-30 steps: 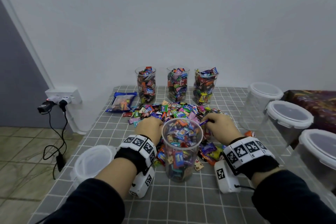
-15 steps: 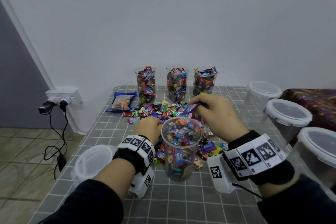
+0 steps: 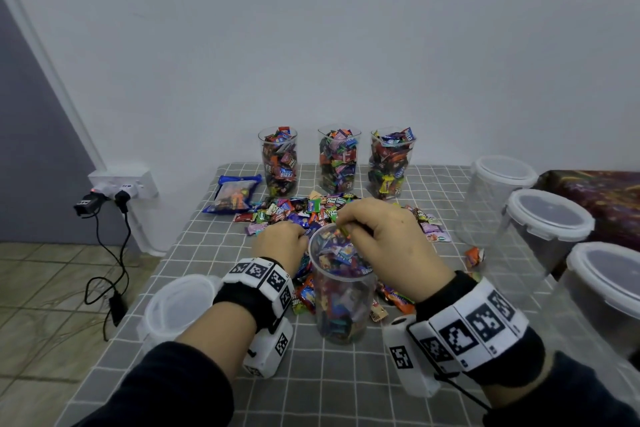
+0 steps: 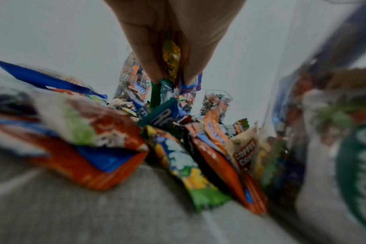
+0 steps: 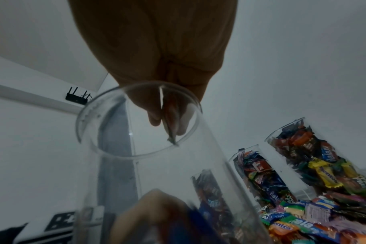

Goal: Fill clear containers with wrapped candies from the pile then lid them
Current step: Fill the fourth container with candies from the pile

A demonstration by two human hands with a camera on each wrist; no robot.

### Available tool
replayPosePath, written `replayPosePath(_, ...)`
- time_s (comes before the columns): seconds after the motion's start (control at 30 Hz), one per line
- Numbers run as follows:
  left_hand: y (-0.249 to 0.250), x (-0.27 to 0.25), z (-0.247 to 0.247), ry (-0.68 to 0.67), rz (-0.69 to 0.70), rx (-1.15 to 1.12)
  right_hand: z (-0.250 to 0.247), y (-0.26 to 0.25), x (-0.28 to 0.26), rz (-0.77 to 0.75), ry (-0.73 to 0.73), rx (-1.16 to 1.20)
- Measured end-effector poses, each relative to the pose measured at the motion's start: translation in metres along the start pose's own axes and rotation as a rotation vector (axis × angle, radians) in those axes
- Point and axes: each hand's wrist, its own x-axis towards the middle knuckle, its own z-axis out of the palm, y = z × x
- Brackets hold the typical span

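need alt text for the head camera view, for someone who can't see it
Over a grey checked table, the right hand pinches a wrapped candy above a nearly full clear container while the left hand reaches into the candy pile behind it. Three filled containers stand along the wall; lidded tubs sit at right.

Blurred candy pile (image 4: 119, 148), left-wrist foreground

Head view: from above, facing forward and down across table (image 3: 194, 253) toward wall; both wrists in frame; left wrist view: low over pile (image 4: 178, 148), very near, facing far cups (image 4: 132, 82); right wrist view: looking up along hand (image 5: 157, 49) through near cup (image 5: 140, 118); far cups shared by all three.
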Motion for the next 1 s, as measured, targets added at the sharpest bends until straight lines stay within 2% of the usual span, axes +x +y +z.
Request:
replayPosePath(0.13,0.001,-0.001,-0.001,0.001,0.006,-0.024,0.0,0.001,-0.003,0.009,0.001,0.029)
replayPosePath(0.3,0.0,-0.003,-0.003,0.012,0.011,-0.064,-0.004,-0.003,-0.01,0.123,0.018,0.145)
replayPosePath(0.37,0.0,-0.005,-0.005,0.037,0.017,-0.089,-0.007,-0.002,-0.014,0.235,-0.043,0.233)
replayPosePath(0.47,-0.002,-0.009,-0.011,0.062,0.003,-0.176,-0.009,0.006,-0.022,0.412,-0.216,0.451)
replayPosePath(0.57,-0.001,-0.014,-0.023,0.128,0.002,-0.223,-0.002,0.012,-0.029,0.477,-0.295,0.634)
replayPosePath(0.77,0.01,-0.02,-0.065,0.296,0.014,-0.464,0.007,0.017,-0.034,0.495,-0.273,0.711)
replayPosePath(0.93,0.027,-0.034,-0.091,0.284,0.08,-0.66,0.008,0.019,-0.035,0.479,-0.256,0.73)
replayPosePath(1.0,0.033,-0.042,-0.094,0.233,0.132,-0.681,0.008,0.019,-0.036,0.475,-0.245,0.74)
